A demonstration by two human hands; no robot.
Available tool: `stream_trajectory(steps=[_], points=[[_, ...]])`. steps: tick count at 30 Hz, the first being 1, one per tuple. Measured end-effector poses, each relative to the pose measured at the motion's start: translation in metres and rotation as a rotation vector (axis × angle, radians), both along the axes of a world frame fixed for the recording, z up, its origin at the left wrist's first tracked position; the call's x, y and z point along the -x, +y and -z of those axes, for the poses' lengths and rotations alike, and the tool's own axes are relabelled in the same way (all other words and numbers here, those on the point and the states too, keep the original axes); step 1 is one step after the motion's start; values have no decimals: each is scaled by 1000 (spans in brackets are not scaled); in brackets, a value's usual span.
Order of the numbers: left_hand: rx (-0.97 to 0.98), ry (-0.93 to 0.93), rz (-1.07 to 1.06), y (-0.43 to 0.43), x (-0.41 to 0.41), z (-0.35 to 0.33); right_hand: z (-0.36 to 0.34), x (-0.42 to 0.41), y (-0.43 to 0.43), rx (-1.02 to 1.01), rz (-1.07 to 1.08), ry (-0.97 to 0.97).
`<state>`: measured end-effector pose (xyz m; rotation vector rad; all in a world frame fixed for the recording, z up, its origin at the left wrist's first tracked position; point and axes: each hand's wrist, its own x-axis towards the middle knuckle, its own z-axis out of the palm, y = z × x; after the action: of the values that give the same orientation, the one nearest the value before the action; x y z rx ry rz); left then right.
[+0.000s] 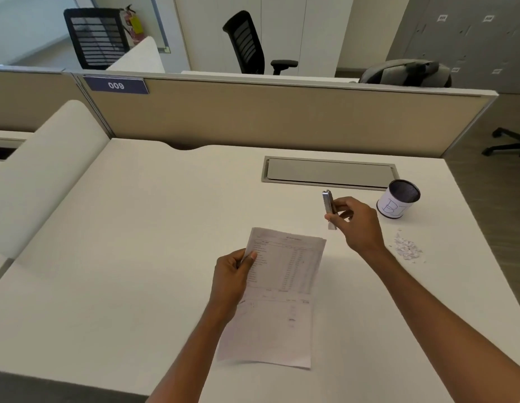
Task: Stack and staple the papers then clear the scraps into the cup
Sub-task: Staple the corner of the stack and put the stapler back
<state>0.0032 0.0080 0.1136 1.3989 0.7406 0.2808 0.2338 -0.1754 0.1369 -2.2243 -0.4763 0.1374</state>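
A person's left hand (234, 276) pinches the left edge of the papers (277, 298), thumb on top, holding the printed sheets over the near middle of the white desk (136, 228). The right hand (356, 225), farther and to the right, grips a small silver stapler (328, 206) held upright, apart from the sheets' far right corner. The cup (398, 202), a dark mesh cylinder wrapped in white paper hand-lettered "B", stands far right. Paper scraps (407, 248) lie just near of it. The papers' print is too blurred to read. A blue plate (116, 84) on the partition reads "009".
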Motion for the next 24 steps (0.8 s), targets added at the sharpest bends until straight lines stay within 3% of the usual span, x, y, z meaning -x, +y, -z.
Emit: stream_trajectory(steps=[7,16,24], points=[[-25,62,-36,9,-4,17,49,-58,34,189,24,-72],[-10,104,-27,28,-17,33,97,-107,87,646,-78,-299],[2,136,-5,55,-33,37,119,-121,100,690,-110,-309]])
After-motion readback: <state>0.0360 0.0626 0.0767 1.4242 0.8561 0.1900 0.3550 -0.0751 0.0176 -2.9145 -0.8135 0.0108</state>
